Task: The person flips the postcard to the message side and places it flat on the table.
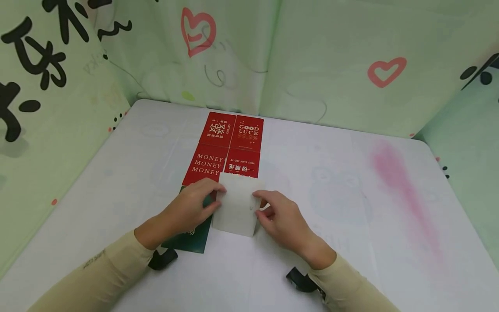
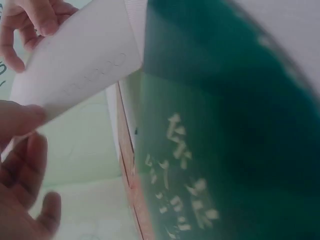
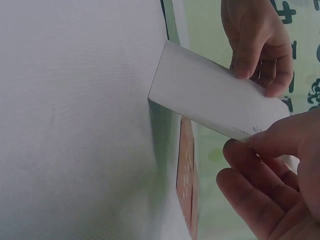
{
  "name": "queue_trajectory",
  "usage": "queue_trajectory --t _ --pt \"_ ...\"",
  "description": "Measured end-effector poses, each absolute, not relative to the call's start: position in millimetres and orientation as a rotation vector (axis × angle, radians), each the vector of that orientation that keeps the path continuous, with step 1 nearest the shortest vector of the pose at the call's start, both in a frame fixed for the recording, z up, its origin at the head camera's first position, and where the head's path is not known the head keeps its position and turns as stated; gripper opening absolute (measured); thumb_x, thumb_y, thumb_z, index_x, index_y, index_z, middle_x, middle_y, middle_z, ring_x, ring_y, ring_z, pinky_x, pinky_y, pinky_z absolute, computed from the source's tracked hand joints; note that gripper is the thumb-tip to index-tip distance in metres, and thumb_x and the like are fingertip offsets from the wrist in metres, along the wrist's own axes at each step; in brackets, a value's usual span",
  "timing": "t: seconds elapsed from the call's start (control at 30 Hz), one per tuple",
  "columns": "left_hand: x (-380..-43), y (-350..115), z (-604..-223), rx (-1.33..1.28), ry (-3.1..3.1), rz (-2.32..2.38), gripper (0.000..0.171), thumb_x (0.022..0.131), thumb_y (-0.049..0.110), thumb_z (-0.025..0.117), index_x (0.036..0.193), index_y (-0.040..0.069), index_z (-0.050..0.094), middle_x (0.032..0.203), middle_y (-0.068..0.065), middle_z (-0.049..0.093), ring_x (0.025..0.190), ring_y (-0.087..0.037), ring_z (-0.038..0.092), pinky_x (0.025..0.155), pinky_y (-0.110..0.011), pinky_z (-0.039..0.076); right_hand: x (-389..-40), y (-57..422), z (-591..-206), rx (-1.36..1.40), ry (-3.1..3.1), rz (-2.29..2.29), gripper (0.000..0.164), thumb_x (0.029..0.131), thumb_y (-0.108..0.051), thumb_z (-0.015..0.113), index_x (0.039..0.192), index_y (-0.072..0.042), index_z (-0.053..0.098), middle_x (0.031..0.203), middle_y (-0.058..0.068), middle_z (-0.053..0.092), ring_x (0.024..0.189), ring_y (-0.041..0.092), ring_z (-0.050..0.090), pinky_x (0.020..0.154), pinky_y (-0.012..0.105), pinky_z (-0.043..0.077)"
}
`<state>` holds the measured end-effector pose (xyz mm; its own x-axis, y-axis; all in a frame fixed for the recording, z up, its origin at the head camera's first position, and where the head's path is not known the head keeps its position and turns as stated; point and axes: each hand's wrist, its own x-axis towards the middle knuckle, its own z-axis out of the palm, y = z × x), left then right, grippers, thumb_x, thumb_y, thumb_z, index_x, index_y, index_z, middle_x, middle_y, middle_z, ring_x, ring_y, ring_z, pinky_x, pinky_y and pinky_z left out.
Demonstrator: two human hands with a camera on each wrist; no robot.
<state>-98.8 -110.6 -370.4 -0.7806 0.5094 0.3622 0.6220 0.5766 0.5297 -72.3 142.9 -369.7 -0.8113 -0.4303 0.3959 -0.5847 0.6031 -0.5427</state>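
Note:
Between my two hands is a plain white card (image 1: 235, 210), tilted with its near edge low by the table. My left hand (image 1: 192, 203) pinches its left edge between thumb and fingers. On the opposite edge, my right hand (image 1: 282, 221) grips with thumb and fingertips. Faint raised or printed marks show on the white face in the left wrist view. Partly under my left hand lies a green card (image 1: 189, 240) with light lettering. Beyond the white card lie several red cards, among them a MONEY card (image 1: 204, 162) and a GOOD LUCK card (image 1: 247, 132); the white card covers part of another.
A white-covered table (image 1: 319, 242) carries the cards, with a pink stain (image 1: 405, 190) on its right side. Green curtains (image 1: 319, 56) with hearts and black characters enclose the back and sides. A black wrist device (image 1: 302, 281) sits by the right sleeve.

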Motion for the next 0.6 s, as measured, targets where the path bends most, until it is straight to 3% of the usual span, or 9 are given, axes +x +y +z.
queue_trajectory --t 0.2,0.6 --pt "-107 -103 -363 -0.786 -2.885 -0.855 0.044 0.08 0.017 0.086 0.118 0.006 0.068 0.113 -0.008 0.068 0.104 -0.026 0.061 0.096 -0.048 0.048 -83 140 -367 0.745 -2.784 0.944 0.042 0.083 0.0 0.077 0.122 -0.001 0.062 0.092 0.005 0.062 0.076 0.016 0.066 0.069 0.03 0.055" --pt "-110 -98 -369 -0.768 -3.155 -0.603 0.048 0.075 0.027 0.089 0.118 0.015 0.072 0.112 -0.005 0.068 0.105 -0.025 0.057 0.095 -0.049 0.043 -88 135 -369 0.642 -3.153 0.896 0.043 0.086 -0.015 0.079 0.125 -0.008 0.063 0.083 -0.007 0.059 0.072 0.011 0.052 0.068 0.03 0.048"
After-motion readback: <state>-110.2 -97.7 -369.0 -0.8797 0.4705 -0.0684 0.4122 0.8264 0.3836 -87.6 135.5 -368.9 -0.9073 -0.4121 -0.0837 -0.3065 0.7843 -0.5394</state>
